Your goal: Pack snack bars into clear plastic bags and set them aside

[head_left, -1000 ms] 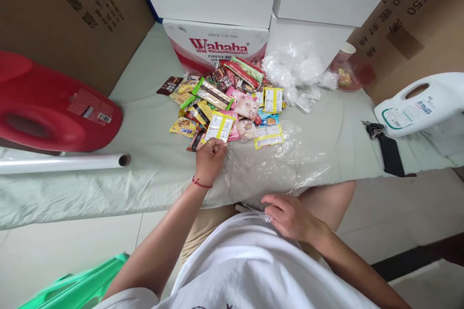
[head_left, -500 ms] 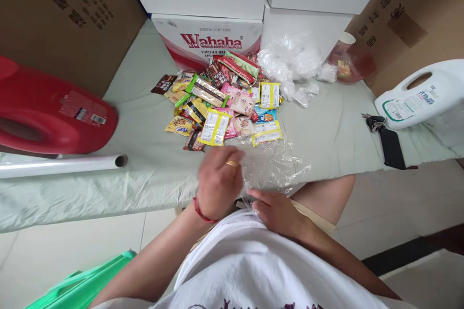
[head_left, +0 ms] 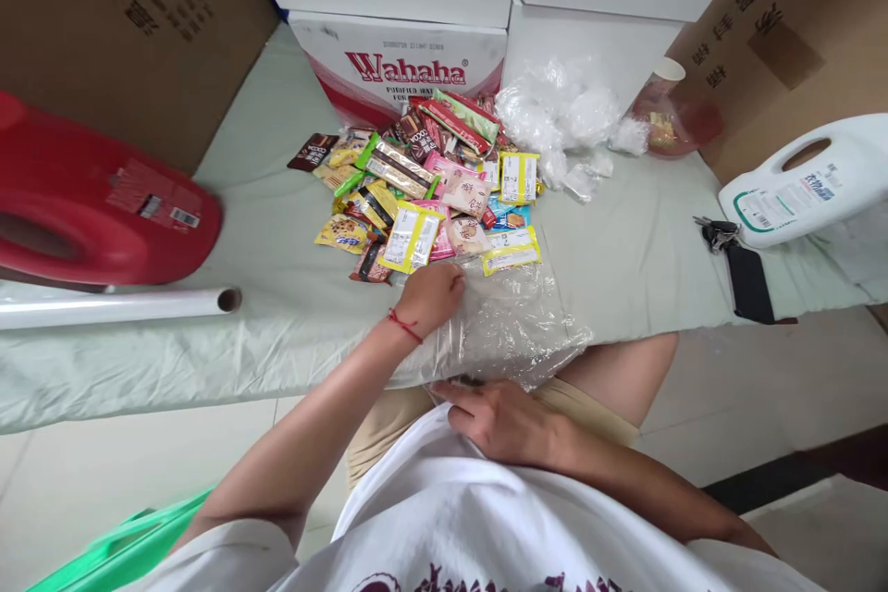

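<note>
A thin, clear plastic film [head_left: 517,314] spreads over the front edge of the cloth-covered table, reaching toward my lap. My left hand [head_left: 431,294], with a red string at its wrist, is closed on the film's far left part, just in front of the snack pile. Lower down, at the near edge of the film, my right hand [head_left: 498,421] is closed with its index finger reaching left. Its fingertips pinch the film there. Heaped beyond the film are small wrapped snacks [head_left: 409,239], among them yellow, pink, brown and green packets.
A red jug [head_left: 104,203] and a white roll [head_left: 117,307] lie at the left. Crumpled clear plastic [head_left: 561,116] sits before white boxes [head_left: 416,65]. To the right are a white detergent bottle [head_left: 811,180], keys [head_left: 718,234] and a black phone [head_left: 749,285].
My left hand has moved forward toward the snacks, drawing the film out wider. My right hand has shifted left and slightly nearer to me.
</note>
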`<action>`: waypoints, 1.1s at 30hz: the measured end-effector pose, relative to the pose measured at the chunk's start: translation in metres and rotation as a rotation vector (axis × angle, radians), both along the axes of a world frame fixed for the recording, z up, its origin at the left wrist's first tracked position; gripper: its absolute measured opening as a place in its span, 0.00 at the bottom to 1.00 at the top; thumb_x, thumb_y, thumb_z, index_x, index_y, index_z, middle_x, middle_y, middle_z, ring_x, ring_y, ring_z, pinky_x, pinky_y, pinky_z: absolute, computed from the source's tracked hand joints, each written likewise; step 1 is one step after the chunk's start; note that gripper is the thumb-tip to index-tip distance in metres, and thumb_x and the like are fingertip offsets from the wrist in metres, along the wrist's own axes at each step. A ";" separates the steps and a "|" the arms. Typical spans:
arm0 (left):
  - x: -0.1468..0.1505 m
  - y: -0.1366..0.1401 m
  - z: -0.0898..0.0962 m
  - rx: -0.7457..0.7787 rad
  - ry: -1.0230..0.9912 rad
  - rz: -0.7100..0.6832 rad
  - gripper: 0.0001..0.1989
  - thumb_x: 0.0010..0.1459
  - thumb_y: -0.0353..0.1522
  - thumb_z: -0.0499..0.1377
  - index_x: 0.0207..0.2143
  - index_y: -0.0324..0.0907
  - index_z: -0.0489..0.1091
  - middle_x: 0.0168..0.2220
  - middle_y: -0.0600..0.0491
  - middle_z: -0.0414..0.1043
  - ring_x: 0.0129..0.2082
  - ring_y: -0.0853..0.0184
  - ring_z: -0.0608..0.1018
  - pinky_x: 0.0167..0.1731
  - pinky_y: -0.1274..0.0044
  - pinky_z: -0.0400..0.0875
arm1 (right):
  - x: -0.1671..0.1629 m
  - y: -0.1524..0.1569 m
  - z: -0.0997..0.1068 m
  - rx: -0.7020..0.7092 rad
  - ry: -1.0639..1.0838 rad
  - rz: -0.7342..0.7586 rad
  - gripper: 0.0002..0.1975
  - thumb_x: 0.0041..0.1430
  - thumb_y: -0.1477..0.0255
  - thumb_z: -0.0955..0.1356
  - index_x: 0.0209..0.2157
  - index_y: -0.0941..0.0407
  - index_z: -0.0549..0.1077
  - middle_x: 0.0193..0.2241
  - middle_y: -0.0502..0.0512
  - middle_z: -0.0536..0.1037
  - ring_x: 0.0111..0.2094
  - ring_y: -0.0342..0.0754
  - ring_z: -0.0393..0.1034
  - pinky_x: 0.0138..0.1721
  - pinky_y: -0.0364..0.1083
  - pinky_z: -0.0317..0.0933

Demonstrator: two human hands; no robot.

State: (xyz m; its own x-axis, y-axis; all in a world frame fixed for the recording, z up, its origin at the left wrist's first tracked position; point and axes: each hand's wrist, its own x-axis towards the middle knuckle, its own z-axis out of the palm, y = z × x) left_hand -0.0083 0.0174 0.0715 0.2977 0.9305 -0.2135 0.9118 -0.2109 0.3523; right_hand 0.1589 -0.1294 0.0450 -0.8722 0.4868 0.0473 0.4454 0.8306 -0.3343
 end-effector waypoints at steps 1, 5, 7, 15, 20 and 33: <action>-0.003 0.006 0.001 -0.020 -0.032 -0.001 0.15 0.64 0.29 0.52 0.40 0.41 0.80 0.42 0.45 0.82 0.44 0.55 0.82 0.42 0.70 0.72 | -0.006 0.003 0.004 -0.001 -0.016 0.030 0.10 0.69 0.75 0.63 0.40 0.59 0.77 0.65 0.63 0.71 0.32 0.44 0.76 0.28 0.46 0.69; -0.001 0.011 0.000 -0.003 -0.027 -0.074 0.14 0.63 0.29 0.52 0.37 0.40 0.80 0.41 0.44 0.82 0.44 0.56 0.82 0.44 0.70 0.73 | -0.040 0.013 0.014 -0.003 -0.070 0.071 0.10 0.70 0.74 0.63 0.44 0.58 0.77 0.64 0.59 0.73 0.31 0.46 0.77 0.24 0.46 0.66; 0.005 0.003 -0.004 0.029 0.009 -0.089 0.15 0.64 0.30 0.52 0.36 0.38 0.79 0.42 0.41 0.81 0.44 0.53 0.82 0.45 0.67 0.74 | -0.056 0.015 0.017 -0.030 -0.110 0.070 0.09 0.69 0.74 0.64 0.43 0.56 0.76 0.60 0.55 0.76 0.29 0.44 0.76 0.21 0.45 0.63; 0.007 -0.049 -0.049 0.291 -0.043 -0.073 0.23 0.70 0.34 0.49 0.63 0.39 0.69 0.68 0.41 0.65 0.68 0.51 0.67 0.67 0.55 0.59 | -0.007 0.036 0.022 -0.094 0.300 -0.166 0.13 0.74 0.71 0.61 0.50 0.57 0.76 0.51 0.57 0.82 0.50 0.47 0.76 0.54 0.47 0.69; -0.003 -0.056 -0.053 0.316 -0.084 -0.228 0.25 0.74 0.38 0.45 0.66 0.42 0.66 0.71 0.45 0.61 0.71 0.54 0.63 0.70 0.54 0.52 | 0.081 0.060 -0.004 0.015 0.003 -0.624 0.23 0.75 0.64 0.60 0.65 0.56 0.67 0.66 0.64 0.69 0.67 0.63 0.60 0.66 0.70 0.52; -0.016 -0.056 -0.054 0.317 -0.070 -0.294 0.27 0.73 0.38 0.45 0.70 0.42 0.61 0.71 0.44 0.59 0.71 0.55 0.63 0.69 0.57 0.54 | 0.108 0.172 0.026 0.021 -0.042 -0.592 0.26 0.64 0.78 0.63 0.62 0.53 0.71 0.63 0.59 0.73 0.60 0.58 0.67 0.57 0.55 0.66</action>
